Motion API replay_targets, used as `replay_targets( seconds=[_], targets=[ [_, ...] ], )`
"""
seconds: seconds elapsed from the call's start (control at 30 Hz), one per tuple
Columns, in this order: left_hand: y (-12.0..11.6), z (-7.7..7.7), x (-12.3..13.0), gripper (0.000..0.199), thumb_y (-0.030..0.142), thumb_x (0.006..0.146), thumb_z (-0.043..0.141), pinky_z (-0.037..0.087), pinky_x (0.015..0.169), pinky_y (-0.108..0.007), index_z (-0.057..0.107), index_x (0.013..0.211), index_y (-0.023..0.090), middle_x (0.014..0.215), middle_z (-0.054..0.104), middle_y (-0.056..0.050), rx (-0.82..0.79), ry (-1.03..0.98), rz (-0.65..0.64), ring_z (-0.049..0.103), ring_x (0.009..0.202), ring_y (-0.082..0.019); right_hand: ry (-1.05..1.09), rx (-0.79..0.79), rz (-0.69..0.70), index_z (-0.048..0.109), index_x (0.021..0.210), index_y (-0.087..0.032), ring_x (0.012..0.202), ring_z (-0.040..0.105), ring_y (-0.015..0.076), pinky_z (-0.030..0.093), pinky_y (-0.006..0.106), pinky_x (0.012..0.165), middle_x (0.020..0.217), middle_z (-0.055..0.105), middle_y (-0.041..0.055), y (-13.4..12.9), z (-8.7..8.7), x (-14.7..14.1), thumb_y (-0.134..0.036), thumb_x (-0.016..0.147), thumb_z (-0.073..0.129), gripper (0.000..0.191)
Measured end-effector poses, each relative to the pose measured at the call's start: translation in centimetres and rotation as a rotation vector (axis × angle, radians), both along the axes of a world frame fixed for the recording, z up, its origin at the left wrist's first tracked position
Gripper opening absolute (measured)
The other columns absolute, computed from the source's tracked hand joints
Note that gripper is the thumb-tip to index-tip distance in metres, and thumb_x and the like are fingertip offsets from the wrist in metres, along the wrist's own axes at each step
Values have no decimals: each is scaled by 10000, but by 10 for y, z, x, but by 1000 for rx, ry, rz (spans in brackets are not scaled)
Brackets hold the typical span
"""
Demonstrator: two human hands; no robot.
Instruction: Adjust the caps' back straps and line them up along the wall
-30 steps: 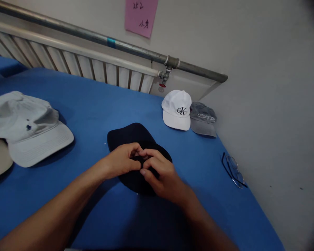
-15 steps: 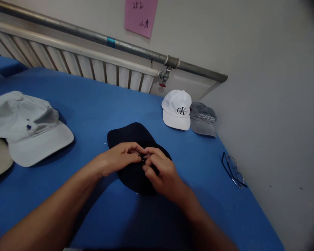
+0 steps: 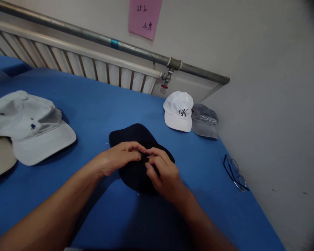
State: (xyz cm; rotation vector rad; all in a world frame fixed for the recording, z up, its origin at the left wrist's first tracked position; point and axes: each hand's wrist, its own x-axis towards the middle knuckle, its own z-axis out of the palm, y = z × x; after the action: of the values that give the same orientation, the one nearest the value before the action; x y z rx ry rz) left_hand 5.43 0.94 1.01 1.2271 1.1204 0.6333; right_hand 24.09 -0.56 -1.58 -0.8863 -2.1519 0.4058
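Black rounded cap (image 3: pixel 134 181), curved brim (image 3: pixel 132 133) | left fingers (image 3: pixel 133 145), right fingers (image 3: pixel 161 161): bent, pinching its middle | smooth blue surface (image 3: pixel 94 104)

The light is soft and a bit dim. The black cap (image 3: pixel 136 177) is so dark that its small parts are hard to see. A big shadow darkens the near tabletop (image 3: pixel 104 216), and the right corners go black.

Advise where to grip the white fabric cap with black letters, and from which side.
On the white cap, probably pinch the brim from the near side: it juts toward the camera, while the grey fabric cap with white script crowds the right side.
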Motion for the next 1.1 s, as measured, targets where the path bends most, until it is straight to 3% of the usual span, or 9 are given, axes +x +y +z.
replay_targets(
  seconds=[0.27,0.7,0.93,1.1],
  targets=[
    [2,-7,1,416,131,605,642,375,689,-254,618,1017,182,843,607,10,-98,-144,-52,545,798,-129,104,-94,-44,554,778,-206,987,625,203,523,373,855,1047,627,99,2,-2,0,-135,849,533,103],
    [-1,-11,13,283,175,632,632,358,625,-248,577,909,165,793,598,15,-54,-61,65,530,705,-117,109,-110,-53,568,784,-205,967,632,195,528,366,847,1022,635,97,3,-2,0,-148,855,547,94],
    [-1,-13,14,242,173,646,586,338,586,-248,574,887,168,738,554,29,24,15,103,490,658,-114,49,-105,23,590,864,-207,1027,617,207,523,374,876,1088,621,103,1,-1,0,-143,849,537,84],
    [-1,-18,16,241,172,648,589,390,628,-263,568,888,175,785,584,9,66,39,125,536,711,-134,46,-104,5,584,859,-199,1018,618,203,522,370,872,1081,619,107,1,-3,0,-133,848,533,84]
  ],
)
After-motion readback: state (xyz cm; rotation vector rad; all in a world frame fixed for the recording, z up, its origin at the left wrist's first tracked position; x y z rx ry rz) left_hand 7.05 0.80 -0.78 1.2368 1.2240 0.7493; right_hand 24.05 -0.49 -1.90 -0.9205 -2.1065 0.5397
